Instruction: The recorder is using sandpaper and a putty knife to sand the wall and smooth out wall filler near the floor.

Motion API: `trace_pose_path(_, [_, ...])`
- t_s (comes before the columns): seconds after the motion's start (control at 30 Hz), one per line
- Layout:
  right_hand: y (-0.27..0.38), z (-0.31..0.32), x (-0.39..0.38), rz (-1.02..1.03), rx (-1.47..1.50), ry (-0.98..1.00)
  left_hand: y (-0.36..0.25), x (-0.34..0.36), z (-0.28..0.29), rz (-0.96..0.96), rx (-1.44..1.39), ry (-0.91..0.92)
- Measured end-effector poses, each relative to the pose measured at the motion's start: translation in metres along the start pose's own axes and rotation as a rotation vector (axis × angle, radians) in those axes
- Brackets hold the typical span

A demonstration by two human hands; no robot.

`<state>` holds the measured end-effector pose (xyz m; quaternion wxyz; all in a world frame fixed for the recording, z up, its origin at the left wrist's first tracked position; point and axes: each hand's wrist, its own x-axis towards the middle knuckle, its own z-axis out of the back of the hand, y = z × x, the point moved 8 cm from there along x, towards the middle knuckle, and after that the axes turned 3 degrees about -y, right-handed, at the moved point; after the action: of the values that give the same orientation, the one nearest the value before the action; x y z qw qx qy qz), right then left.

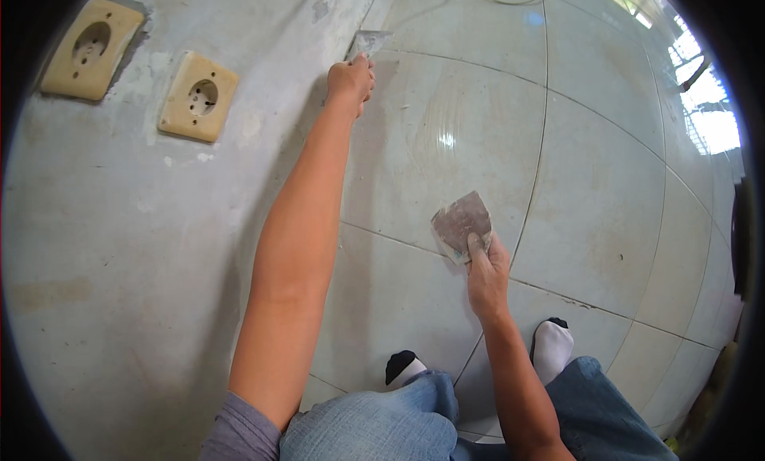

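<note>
A scraper (370, 42) with a flat, pale-smeared metal blade juts out just beyond the fingers of the left hand (351, 82), which is closed around its handle. The blade is near the line where wall and floor meet; whether it touches either cannot be told. The right hand (488, 274), nearer the body and well apart to the right of the left hand, grips a thin, roughly square brown-grey plate (464, 224), its thumb laid over the near edge. The plate extends ahead of that hand, above the floor, with pale residue along its left edge.

Just right of the left hand, whitish streaks (442, 130) mark the glossy, pale tiled floor (598, 198), whose dark joints run past both hands. To the left of the left hand rises the grey, patchy wall (119, 246), carrying two yellowed sockets: the nearer socket (198, 97) and, farther left, another socket (92, 48). Beyond the left hand and to its right, a thin pale cable (510, 3) curves over the floor. Behind the right hand are blue jeans (366, 425) and two feet in white socks with dark toes, a right sock (552, 349) and a left sock (406, 370).
</note>
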<state>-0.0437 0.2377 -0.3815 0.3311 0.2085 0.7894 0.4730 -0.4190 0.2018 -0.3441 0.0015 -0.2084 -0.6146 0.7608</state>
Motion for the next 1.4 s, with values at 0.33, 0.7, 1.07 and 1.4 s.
trace_pose_path(0.33, [-0.003,0.006,0.007,-0.017,-0.042,-0.019,0.056,-0.075,0.054,0.053,-0.209,-0.169])
trace_pose_path(0.7, [0.001,-0.003,0.0,-0.005,-0.032,-0.025,0.058,-0.097,0.063,0.066,-0.212,-0.152])
trace_pose_path(1.07, [-0.006,0.003,-0.002,0.005,-0.112,-0.032,0.061,-0.092,0.054,0.039,-0.053,-0.181])
trace_pose_path(1.4, [-0.005,-0.001,0.002,-0.032,-0.107,0.008,0.018,-0.013,0.023,0.063,-0.161,-0.126])
